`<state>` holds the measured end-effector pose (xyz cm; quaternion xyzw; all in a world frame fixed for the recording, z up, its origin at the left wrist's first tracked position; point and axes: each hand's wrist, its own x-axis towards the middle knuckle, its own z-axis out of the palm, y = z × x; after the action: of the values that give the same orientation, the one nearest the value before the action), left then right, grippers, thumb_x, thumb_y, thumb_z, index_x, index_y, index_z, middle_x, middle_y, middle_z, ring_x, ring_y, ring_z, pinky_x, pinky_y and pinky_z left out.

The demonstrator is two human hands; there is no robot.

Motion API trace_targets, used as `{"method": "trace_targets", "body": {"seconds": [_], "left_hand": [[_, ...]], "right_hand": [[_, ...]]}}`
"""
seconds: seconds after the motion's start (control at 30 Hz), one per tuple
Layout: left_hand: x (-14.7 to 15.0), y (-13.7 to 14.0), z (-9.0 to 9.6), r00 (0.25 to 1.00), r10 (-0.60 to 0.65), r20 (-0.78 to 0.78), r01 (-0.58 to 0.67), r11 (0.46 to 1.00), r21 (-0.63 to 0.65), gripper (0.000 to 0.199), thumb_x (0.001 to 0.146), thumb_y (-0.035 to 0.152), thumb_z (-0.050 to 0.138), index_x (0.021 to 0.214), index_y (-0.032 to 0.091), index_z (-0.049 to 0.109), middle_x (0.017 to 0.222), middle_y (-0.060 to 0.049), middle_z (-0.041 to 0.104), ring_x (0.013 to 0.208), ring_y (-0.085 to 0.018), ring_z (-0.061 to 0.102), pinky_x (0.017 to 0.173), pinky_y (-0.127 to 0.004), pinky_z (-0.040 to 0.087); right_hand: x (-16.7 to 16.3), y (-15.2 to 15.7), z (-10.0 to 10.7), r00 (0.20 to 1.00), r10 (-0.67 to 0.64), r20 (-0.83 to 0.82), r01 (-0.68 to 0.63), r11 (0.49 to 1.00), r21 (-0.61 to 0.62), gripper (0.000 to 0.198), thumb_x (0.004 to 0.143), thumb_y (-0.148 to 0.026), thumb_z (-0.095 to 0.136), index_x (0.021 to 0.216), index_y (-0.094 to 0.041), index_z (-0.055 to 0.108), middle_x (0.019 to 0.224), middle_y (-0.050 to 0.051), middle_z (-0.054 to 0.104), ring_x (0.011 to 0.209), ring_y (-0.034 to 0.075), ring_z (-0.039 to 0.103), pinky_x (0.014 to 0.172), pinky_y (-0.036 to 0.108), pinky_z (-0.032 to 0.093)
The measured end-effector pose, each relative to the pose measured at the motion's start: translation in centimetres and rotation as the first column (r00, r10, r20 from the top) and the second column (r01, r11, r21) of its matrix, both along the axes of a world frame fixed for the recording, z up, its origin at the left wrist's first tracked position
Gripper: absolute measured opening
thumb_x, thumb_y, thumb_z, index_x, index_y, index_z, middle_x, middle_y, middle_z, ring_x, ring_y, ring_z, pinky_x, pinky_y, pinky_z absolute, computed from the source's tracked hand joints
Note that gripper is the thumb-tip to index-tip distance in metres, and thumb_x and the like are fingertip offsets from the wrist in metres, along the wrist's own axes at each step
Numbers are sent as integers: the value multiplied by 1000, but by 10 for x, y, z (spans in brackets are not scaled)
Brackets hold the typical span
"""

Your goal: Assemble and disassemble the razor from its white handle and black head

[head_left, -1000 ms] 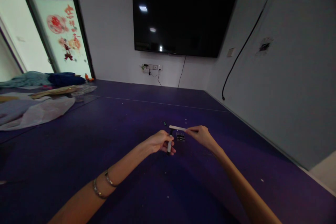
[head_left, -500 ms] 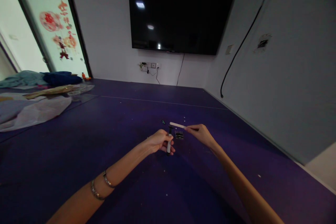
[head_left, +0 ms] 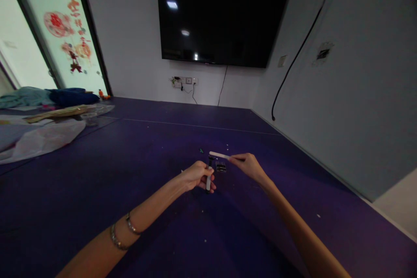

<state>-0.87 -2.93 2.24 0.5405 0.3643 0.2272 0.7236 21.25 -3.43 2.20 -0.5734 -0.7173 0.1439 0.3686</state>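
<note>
My left hand [head_left: 197,175] is closed around the pale handle of a razor [head_left: 208,182], which stands nearly upright with its dark head at the top. In my right hand [head_left: 246,165] I pinch one end of a pale flat craft stick [head_left: 219,155]. The stick's far, rounded end lies at the razor's head; whether they touch I cannot tell. Just right of the razor, a small dark case with clear edges [head_left: 221,167] rests on the purple mat. A small dark-green piece [head_left: 201,150] lies beyond my left hand.
Small white scraps [head_left: 318,216] are scattered on the purple mat [head_left: 146,160]. At the left lie a clear plastic sheet [head_left: 48,141] and folded cloths [head_left: 70,96]. A television [head_left: 224,17] hangs on the far wall, and a black cable [head_left: 286,80] dangles at the right.
The view has shifted slightly, so everything sits a little further left. Both hands keep their holds on the razor and the craft stick, with hardly any movement.
</note>
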Motion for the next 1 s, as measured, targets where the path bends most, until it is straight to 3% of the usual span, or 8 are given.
{"method": "trace_targets", "body": {"seconds": [0.2, 0.4, 0.57, 0.73, 0.9, 1.0], "left_hand": [[0, 0, 0, 1000, 2, -11, -2, 1000, 18, 12, 79, 21, 52, 76, 13, 44, 63, 1, 55, 51, -16, 61, 56, -37, 50], [-1, 2, 0, 999, 19, -33, -18, 999, 28, 8, 80, 18, 49, 77, 13, 44, 62, 1, 54, 50, -16, 61, 56, -36, 50], [-1, 2, -1, 999, 41, -4, -41, 999, 21, 4, 81, 15, 46, 79, 13, 43, 64, 1, 55, 52, -16, 62, 58, -38, 51], [-1, 2, -2, 999, 38, 7, -38, 999, 27, 6, 80, 16, 48, 80, 14, 42, 64, 0, 55, 52, -16, 62, 59, -39, 50], [0, 2, 0, 999, 39, 10, -40, 999, 28, 8, 78, 17, 49, 79, 13, 42, 64, 1, 53, 51, -16, 61, 59, -40, 50], [1, 1, 1, 1000, 2, 8, -2, 1000, 27, 6, 78, 16, 48, 78, 13, 42, 63, 1, 53, 51, -16, 61, 58, -38, 50]], "right_hand": [[-1, -3, 3, 998, 55, 17, -55, 998, -10, 32, 78, -44, 53, 84, -21, 74, 80, 3, 73, 74, 22, 64, 65, 28, 45], [0, -3, 3, 998, -60, 16, 59, 998, 23, 30, 76, -43, 56, 84, -22, 74, 83, 6, 73, 76, 25, 65, 68, 30, 46], [1, -4, 4, 999, 36, 3, -36, 999, -35, 30, 77, -42, 54, 84, -21, 74, 79, 3, 73, 72, 23, 64, 65, 29, 46], [2, -3, 2, 1000, -23, 13, 24, 1000, -19, 30, 77, -41, 54, 83, -20, 74, 80, 4, 73, 71, 22, 64, 67, 28, 45], [4, 0, -2, 999, 34, -34, -36, 997, -64, 34, 76, -44, 54, 87, -18, 73, 84, 5, 72, 76, 22, 64, 66, 27, 46], [7, 1, -3, 999, -18, -49, 15, 998, -58, 35, 76, -44, 54, 87, -17, 73, 85, 5, 72, 76, 23, 64, 66, 28, 46]]}}
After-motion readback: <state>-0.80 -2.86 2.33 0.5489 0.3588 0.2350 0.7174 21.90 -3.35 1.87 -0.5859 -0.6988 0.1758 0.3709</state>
